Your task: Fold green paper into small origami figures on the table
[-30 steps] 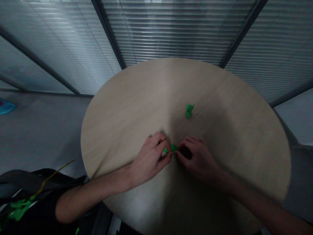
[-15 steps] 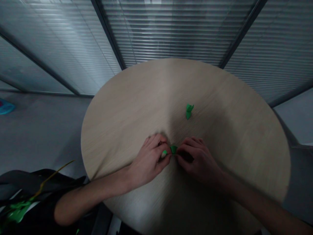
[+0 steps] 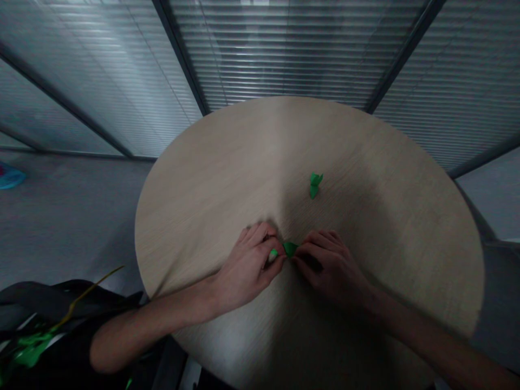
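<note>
Folded green paper [image 3: 289, 249] pinched between left hand [image 3: 247, 261] and right hand [image 3: 329, 266], fingers together on it; second green piece [image 3: 314, 185] lies apart on round wooden counter [image 3: 195, 216].

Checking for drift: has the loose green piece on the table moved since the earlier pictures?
No, the green piece sits in the same spot against the far rim of the table, neither nearer nor farther.

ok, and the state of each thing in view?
Left hand: curled, closed round the green bit
Green bit: showing between left fingers
Right hand: fingers pinched at the green piece
Green piece: folded, held up between both hands
Folded green shape: lying on the table, untouched
Round table: standing, wood top level
Window blinds: lowered behind glass
</note>
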### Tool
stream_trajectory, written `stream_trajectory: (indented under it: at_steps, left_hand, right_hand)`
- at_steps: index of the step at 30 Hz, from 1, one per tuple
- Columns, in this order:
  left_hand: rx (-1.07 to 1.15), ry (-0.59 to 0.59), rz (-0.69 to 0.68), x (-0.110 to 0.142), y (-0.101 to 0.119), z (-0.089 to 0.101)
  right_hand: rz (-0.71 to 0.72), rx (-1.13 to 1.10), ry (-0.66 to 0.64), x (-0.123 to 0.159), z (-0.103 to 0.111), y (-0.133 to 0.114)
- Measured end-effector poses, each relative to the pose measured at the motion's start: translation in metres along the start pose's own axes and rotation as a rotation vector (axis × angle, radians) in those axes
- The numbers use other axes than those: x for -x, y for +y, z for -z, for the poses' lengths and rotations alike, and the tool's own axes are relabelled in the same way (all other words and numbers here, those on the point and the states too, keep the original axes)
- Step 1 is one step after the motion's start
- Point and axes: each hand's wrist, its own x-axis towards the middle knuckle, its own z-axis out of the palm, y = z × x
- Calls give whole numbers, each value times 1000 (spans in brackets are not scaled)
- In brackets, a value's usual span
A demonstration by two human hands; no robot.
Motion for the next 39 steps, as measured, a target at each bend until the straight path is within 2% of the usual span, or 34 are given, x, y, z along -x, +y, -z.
stream_trajectory:
  at_steps: [3, 11, 30, 34, 39]
  left_hand:
    - [1, 13, -5, 0, 0, 0]
    - [10, 35, -12, -1, -2, -3]
    - [42, 52, -9, -2, -4, -4]
    - [6, 63, -68, -1, -5, -4]
    - [-202, 91, -249, 4, -10, -3]
  right_hand:
    - [-12, -8, -20, -1, 1, -1]
    - [-185, -27, -12, -7, -2, -6]
    - [-226, -26, 31, -9, -6, -3]
    - [-244, -44, 38, -11, -6, -3]
    - [-262, -54, 15, -13, -5, -5]
